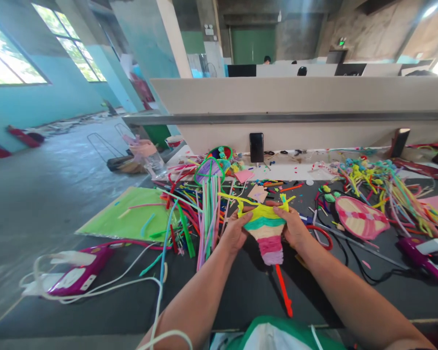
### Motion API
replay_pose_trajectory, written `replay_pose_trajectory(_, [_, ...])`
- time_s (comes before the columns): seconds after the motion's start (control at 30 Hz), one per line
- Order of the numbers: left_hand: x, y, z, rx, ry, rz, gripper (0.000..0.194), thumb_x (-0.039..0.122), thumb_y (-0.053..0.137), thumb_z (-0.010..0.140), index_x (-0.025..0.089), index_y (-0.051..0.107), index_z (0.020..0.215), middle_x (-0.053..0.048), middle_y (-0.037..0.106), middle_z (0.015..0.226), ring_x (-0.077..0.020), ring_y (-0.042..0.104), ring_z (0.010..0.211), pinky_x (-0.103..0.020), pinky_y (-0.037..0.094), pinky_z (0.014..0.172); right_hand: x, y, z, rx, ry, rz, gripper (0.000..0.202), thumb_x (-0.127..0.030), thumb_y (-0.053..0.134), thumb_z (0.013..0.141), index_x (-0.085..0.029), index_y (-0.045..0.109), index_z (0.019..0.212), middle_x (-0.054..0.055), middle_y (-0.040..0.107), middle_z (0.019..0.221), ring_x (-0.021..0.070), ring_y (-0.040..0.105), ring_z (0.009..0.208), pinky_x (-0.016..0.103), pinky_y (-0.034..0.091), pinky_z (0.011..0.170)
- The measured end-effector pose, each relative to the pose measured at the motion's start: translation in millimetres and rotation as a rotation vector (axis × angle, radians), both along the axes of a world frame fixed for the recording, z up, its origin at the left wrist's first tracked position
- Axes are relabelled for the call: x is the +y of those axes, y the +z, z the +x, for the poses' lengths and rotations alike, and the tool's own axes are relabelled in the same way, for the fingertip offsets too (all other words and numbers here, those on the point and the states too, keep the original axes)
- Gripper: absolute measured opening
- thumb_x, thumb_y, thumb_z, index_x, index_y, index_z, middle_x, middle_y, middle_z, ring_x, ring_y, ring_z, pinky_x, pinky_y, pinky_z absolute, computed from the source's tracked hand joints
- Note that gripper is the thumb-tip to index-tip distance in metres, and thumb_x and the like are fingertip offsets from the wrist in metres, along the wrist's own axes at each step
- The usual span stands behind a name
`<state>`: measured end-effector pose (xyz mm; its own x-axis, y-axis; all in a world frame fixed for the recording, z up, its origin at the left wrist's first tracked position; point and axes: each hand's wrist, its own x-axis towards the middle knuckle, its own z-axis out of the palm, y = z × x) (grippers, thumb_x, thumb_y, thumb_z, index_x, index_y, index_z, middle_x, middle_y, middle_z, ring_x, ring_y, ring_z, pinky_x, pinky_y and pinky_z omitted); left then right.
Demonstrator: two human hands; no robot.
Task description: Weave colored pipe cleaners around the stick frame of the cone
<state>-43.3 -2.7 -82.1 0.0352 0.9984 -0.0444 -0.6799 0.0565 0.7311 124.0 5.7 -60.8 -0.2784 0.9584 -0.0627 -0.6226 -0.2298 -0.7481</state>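
Observation:
Between my two hands is a woven pipe-cleaner piece [266, 227], striped yellow, teal, cream, pink and lilac from its wide top to its narrow bottom. A red stem [283, 291] hangs from its lower end toward me. My left hand [237, 227] grips the upper left edge, thumb on the front. On the opposite edge my right hand [291, 224] holds it the same way. Loose yellow ends stick out past both upper corners. The fingers behind the piece are partly hidden. Just left of my left hand lies a bundle of pastel pipe cleaners [209, 214].
A pink heart-shaped woven piece [361, 217] lies to the right, near a pile of pipe cleaners [372, 177]. Purple power strips [82, 272] with cables flank both sides. A green sheet [126, 214] lies left. A phone [256, 147] leans against the back partition [295, 97].

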Motion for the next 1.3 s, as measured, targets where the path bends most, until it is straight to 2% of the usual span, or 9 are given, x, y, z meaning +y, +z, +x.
replay_pose_trajectory(0.1, [2.3, 2.3, -4.1, -0.031, 0.008, 0.009, 0.024, 0.016, 0.079, 0.064, 0.013, 0.069, 0.086, -0.007, 0.074, 0.084, -0.0205, 0.069, 0.077, -0.034, 0.052, 0.078, 6.1, 9.4, 13.1, 0.061, 0.073, 0.043, 0.044, -0.035, 0.069, 0.074, -0.021, 0.065, 0.115, 0.008, 0.073, 0.104, 0.0268, 0.067, 0.101, 0.043, 0.051, 0.088])
replay_pose_trajectory(0.23, [1.9, 11.8, -11.0, -0.045, -0.029, 0.009, 0.026, 0.017, 0.079, 0.064, 0.013, 0.069, 0.088, -0.007, 0.073, 0.084, -0.0213, 0.069, 0.079, -0.036, 0.052, 0.081, 24.2, 19.9, 44.0, 0.165, 0.011, 0.082, 0.052, -0.058, 0.052, 0.083, -0.019, 0.064, 0.115, 0.011, 0.067, 0.12, 0.0254, 0.062, 0.11, 0.041, 0.052, 0.089])
replay_pose_trajectory(0.33, [-2.1, 17.6, -12.6, -0.004, -0.1, 0.036, 0.025, 0.019, 0.078, 0.067, 0.013, 0.069, 0.09, -0.007, 0.072, 0.085, -0.0202, 0.069, 0.08, -0.035, 0.051, 0.082, 35.5, 23.6, 60.5, 0.108, 0.037, 0.058, 0.044, -0.051, 0.052, 0.086, -0.018, 0.065, 0.111, 0.011, 0.068, 0.116, 0.0224, 0.062, 0.109, 0.037, 0.052, 0.089])
replay_pose_trajectory(0.43, [-8.5, 18.3, -6.5, 0.028, -0.196, 0.07, 0.027, 0.021, 0.077, 0.07, 0.013, 0.068, 0.094, -0.007, 0.071, 0.09, -0.0185, 0.068, 0.08, -0.032, 0.051, 0.08, 38.3, 25.5, 62.2, -0.032, 0.197, 0.038, 0.037, -0.043, 0.057, 0.086, -0.017, 0.065, 0.111, 0.01, 0.07, 0.11, 0.0198, 0.066, 0.098, 0.034, 0.053, 0.084])
replay_pose_trajectory(0.57, [-18.8, 13.9, 8.2, 0.084, -0.32, 0.082, 0.033, 0.021, 0.079, 0.068, 0.014, 0.067, 0.097, -0.007, 0.07, 0.092, -0.017, 0.066, 0.078, -0.03, 0.05, 0.077, 33.4, 25.0, 55.4, -0.249, 0.426, 0.07, 0.036, -0.037, 0.071, 0.077, -0.015, 0.068, 0.106, 0.009, 0.071, 0.099, 0.0156, 0.067, 0.081, 0.028, 0.054, 0.074])
replay_pose_trajectory(0.73, [-25.9, 7.7, 16.5, 0.22, -0.421, 0.131, 0.033, 0.024, 0.079, 0.068, 0.015, 0.064, 0.096, -0.004, 0.067, 0.088, -0.0148, 0.063, 0.075, -0.027, 0.048, 0.072, 25.5, 19.9, 59.5, -0.446, 0.513, 0.133, 0.03, -0.03, 0.078, 0.069, -0.016, 0.068, 0.094, 0.002, 0.067, 0.083, 0.0097, 0.062, 0.068, 0.021, 0.049, 0.063])
replay_pose_trajectory(0.87, [-23.9, 4.0, 14.3, 0.328, -0.433, 0.163, 0.036, 0.025, 0.079, 0.068, 0.016, 0.062, 0.098, -0.003, 0.066, 0.09, -0.014, 0.061, 0.076, -0.026, 0.046, 0.072, 25.5, 12.1, 63.5, -0.521, 0.579, 0.163, 0.026, -0.029, 0.079, 0.067, -0.014, 0.066, 0.084, -0.004, 0.059, 0.068, 0.0063, 0.054, 0.058, 0.018, 0.042, 0.056])
replay_pose_trajectory(1.0, [-21.0, 2.3, 11.3, 0.418, -0.417, 0.166, 0.036, 0.026, 0.079, 0.066, 0.016, 0.062, 0.097, -0.001, 0.062, 0.086, -0.011, 0.057, 0.072, -0.023, 0.043, 0.067, 29.0, 6.9, 62.8, -0.617, 0.612, 0.211, 0.027, -0.032, 0.079, 0.067, -0.012, 0.064, 0.076, -0.005, 0.056, 0.061, 0.0056, 0.049, 0.054, 0.018, 0.037, 0.053])
replay_pose_trajectory(1.3, [-23.2, 4.3, 10.7, 0.568, -0.43, 0.209, 0.035, 0.031, 0.077, 0.068, 0.016, 0.061, 0.096, 0.0, 0.059, 0.08, -0.0113, 0.053, 0.07, -0.022, 0.039, 0.063, 32.1, 17.4, 56.5, -0.854, 0.767, 0.27, 0.03, -0.036, 0.077, 0.063, -0.013, 0.061, 0.073, -0.005, 0.058, 0.059, 0.0076, 0.051, 0.055, 0.02, 0.041, 0.055])
